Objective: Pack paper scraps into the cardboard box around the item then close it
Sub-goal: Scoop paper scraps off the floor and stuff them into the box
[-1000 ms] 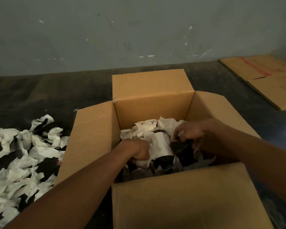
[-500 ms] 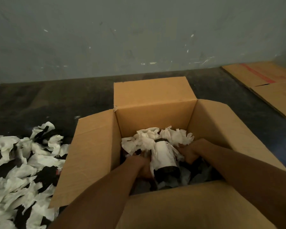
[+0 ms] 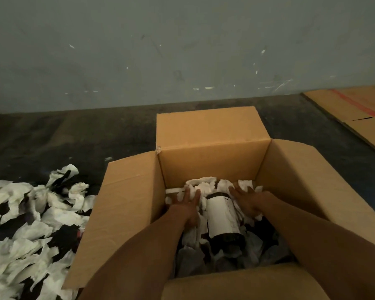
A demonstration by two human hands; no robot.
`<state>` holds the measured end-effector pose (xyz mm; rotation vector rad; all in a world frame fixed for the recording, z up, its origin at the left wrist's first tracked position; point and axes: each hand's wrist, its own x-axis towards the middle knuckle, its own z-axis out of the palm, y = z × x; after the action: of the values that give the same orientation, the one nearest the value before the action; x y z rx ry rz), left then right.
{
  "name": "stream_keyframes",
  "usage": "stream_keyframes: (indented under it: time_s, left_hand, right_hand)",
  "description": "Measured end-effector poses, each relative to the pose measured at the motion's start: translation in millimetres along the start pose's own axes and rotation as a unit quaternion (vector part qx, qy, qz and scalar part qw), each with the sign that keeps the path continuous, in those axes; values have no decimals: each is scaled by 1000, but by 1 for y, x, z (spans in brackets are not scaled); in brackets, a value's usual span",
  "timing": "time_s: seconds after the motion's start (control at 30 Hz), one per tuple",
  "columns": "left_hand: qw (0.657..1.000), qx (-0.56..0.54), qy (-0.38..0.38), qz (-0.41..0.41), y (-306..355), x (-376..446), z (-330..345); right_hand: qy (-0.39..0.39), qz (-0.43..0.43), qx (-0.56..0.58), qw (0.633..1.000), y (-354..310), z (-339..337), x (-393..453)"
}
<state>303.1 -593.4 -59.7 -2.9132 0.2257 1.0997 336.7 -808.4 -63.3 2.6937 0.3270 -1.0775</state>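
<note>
Head view was all that was given, so everything was read off that. A dark bottle [image 3: 222,217] with a white label was seen lying on its side in the middle of the open cardboard box [image 3: 128,213], with white paper scraps [image 3: 206,187] bunched at its far end and darker crumpled stuff packed at the near end. Step in hand was judged to be the tamping-down part: scraps being pressed flat on both sides of the bottle. The left hand [image 3: 187,205] was laid flat on the scraps just left of the bottle, fingers straight and spread, nothing gripped. The right hand [image 3: 248,202] was laid the same way on the right side, fingers extended over the paper, nothing held. Gaps probably remained, so more filler would likely need to be grabbed from the loose scrap pile [image 3: 30,224] on the floor left of the box before the four upright flaps got folded.
</note>
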Motion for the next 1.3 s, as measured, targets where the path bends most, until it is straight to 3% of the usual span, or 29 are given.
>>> stream_keyframes:
  time_s: [0.2, 0.3, 0.43, 0.57, 0.73, 0.83, 1.07, 1.3]
  left_hand:
    - [999, 12, 14, -28, 7, 4, -3]
    - [999, -29, 11, -8, 4, -9, -19]
    - [998, -57, 22, 12, -1, -34, -43]
    - [985, -138, 65, 81, -3, -71, -67]
    - [989, -120, 51, 69, -22, -99, -80]
    - [985, -119, 88, 91, -29, -123, -79]
    - [929, -200, 271, 154, -81, -208, -66]
    - [923, -222, 298, 103, -200, -281, -10]
  right_hand:
    - [10, -32, 14, 999, 7, 2, 0]
    - [63, -73, 118, 988, 12, -10, -8]
    - [146, -55, 254, 955, 10, -35, -36]
    - [185, -49, 278, 941, 1, -53, -63]
    - [228, -23, 269, 936, -26, -67, -106]
    - [238, -9, 300, 924, -42, -71, -129]
    - [298, 15, 276, 914, -113, -84, -193]
    - [350, -39, 246, 903, -242, -86, -229]
